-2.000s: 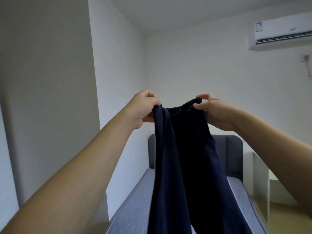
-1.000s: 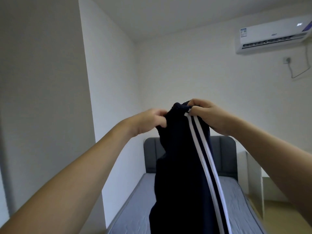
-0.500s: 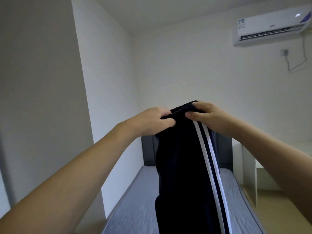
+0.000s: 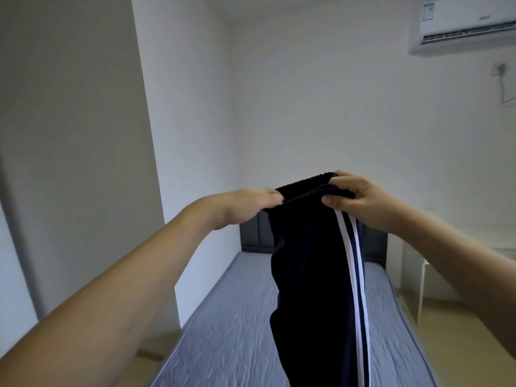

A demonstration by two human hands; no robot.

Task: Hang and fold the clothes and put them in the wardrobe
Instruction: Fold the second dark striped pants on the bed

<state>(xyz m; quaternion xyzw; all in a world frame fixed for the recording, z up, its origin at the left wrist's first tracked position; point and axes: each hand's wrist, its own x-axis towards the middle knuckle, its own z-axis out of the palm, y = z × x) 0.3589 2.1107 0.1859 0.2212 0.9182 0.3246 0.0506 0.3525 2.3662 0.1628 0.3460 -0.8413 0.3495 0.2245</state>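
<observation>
spreading since before, both hands [image 4: 251, 206] stretch the trousers [image 4: 315, 275] waistband wider.

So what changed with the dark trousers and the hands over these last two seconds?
The dark trousers were turned in the hands, so the white side stripes, unseen two seconds ago, now face the camera by the right hand. The left hand shifted its hold along the waistband and sits lower. Unchanged: both hands grip the waistband, and the trousers hang above the bed.
</observation>
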